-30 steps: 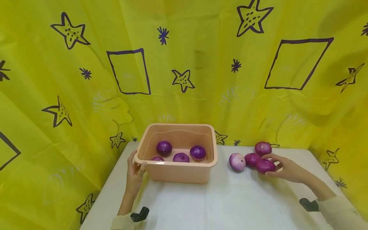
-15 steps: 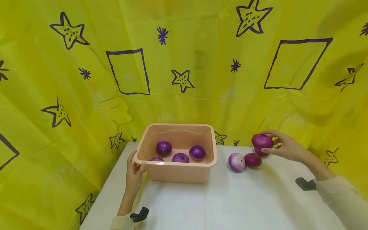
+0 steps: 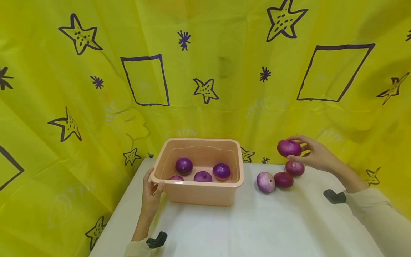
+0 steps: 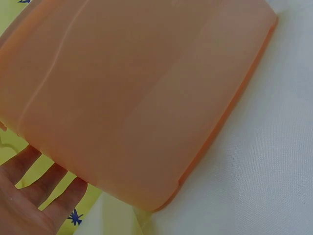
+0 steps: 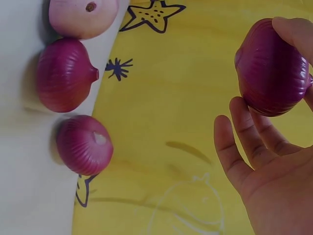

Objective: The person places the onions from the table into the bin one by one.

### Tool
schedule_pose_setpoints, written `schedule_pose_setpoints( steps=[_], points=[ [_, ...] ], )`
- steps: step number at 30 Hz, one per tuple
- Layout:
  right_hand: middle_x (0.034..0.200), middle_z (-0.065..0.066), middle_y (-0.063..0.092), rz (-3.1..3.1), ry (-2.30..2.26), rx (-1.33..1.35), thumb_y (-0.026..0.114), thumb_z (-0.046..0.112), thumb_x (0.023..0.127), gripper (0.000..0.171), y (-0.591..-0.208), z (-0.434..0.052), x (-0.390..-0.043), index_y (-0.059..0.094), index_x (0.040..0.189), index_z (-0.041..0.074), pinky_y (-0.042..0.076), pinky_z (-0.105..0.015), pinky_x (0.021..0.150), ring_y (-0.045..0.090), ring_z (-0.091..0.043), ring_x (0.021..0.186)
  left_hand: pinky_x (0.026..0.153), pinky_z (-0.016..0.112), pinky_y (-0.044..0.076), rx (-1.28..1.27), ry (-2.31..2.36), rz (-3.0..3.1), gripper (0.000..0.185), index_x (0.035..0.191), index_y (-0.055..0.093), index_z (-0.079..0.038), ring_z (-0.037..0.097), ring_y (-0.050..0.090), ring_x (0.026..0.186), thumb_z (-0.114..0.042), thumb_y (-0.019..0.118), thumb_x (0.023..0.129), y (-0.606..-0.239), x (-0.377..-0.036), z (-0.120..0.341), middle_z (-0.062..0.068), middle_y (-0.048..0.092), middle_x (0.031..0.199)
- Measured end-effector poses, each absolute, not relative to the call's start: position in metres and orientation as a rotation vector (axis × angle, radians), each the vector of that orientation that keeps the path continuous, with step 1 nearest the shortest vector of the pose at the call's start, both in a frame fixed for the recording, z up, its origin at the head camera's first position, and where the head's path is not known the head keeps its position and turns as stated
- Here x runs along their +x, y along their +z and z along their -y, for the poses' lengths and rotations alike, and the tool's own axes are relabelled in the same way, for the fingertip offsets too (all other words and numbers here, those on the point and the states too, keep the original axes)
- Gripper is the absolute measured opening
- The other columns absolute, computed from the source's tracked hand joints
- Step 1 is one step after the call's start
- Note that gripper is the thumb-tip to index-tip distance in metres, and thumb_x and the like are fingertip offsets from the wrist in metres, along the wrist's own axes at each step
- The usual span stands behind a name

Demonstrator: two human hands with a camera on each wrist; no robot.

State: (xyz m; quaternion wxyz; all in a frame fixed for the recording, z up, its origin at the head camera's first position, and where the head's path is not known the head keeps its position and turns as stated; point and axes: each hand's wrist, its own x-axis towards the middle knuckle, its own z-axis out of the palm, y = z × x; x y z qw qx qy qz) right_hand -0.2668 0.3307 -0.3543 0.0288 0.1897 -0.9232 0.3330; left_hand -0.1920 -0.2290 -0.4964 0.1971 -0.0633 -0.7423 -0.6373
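Note:
My right hand (image 3: 316, 154) holds a purple onion (image 3: 289, 148) in the air, thumb on one side and fingers on the other. In the right wrist view the same onion (image 5: 274, 68) shows glossy ridged skin. Below it on the table sit three more onions: a pale one (image 3: 265, 182), a dark red one (image 3: 283, 180) and another purple one (image 3: 294, 168). My left hand (image 3: 151, 196) grips the near left corner of a peach plastic tub (image 3: 202, 192). From the left wrist, its fingers (image 4: 68, 198) show at the tub's edge. Several onions (image 3: 221, 171) lie inside the tub.
The white-covered table (image 3: 205, 228) reaches back to a yellow curtain (image 3: 231, 117) printed with stars and squares. That curtain hangs close behind the tub and the loose onions, and along both sides.
My right hand has lifted an onion off the group on the table, moving it up and slightly left. The left hand and the tub have stayed in place.

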Motion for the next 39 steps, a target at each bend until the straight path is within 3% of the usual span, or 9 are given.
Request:
schedule_pose_setpoints(
  steps=[11,18,24,31,39],
  points=[
    [0.13,-0.019,0.058,2.819,1.015,0.667,0.082,0.03,0.088,0.065,-0.34,-0.294,-0.285,0.052,0.143,0.012,0.055,-0.021,0.08,0.062,-0.039,0.11,0.094,0.014,0.049,-0.173,-1.791,2.08,0.066,0.162,0.022,-0.021,0.05,0.047,0.136,-0.01,0.054,0.106,-0.496,-0.191,0.229,0.021,0.032,0.162],
    [0.133,-0.018,0.06,2.79,1.03,0.766,0.085,0.031,0.086,0.064,-0.333,-0.25,-0.303,0.055,0.141,0.016,0.06,-0.04,0.085,0.063,-0.037,0.109,0.093,0.014,0.049,-0.16,-1.794,2.089,0.066,0.162,0.021,-0.022,0.051,0.046,0.137,-0.011,0.054,0.106,-0.497,-0.191,0.23,0.021,0.031,0.163],
    [0.129,-0.018,0.062,2.746,1.066,0.904,0.086,0.026,0.085,0.063,-0.329,-0.21,-0.316,0.057,0.139,0.012,0.058,-0.05,0.088,0.064,-0.036,0.105,0.094,0.015,0.049,-0.175,-1.8,2.075,0.066,0.162,0.022,-0.022,0.051,0.045,0.137,-0.01,0.054,0.106,-0.498,-0.192,0.229,0.02,0.03,0.163],
    [0.127,-0.017,0.063,2.744,1.098,0.996,0.086,0.027,0.083,0.065,-0.326,-0.166,-0.323,0.057,0.14,0.013,0.059,-0.042,0.081,0.065,-0.034,0.102,0.093,0.015,0.049,-0.165,-1.812,2.071,0.066,0.162,0.022,-0.023,0.051,0.046,0.137,-0.011,0.055,0.106,-0.501,-0.194,0.229,0.02,0.032,0.163],
    [0.124,-0.014,0.064,2.729,1.176,1.087,0.087,0.025,0.082,0.062,-0.328,-0.12,-0.329,0.06,0.136,0.016,0.058,-0.039,0.082,0.066,-0.03,0.099,0.095,0.018,0.048,-0.169,-1.81,2.069,0.066,0.162,0.021,-0.022,0.051,0.044,0.138,-0.011,0.054,0.106,-0.499,-0.193,0.229,0.018,0.029,0.164]
  ],
)
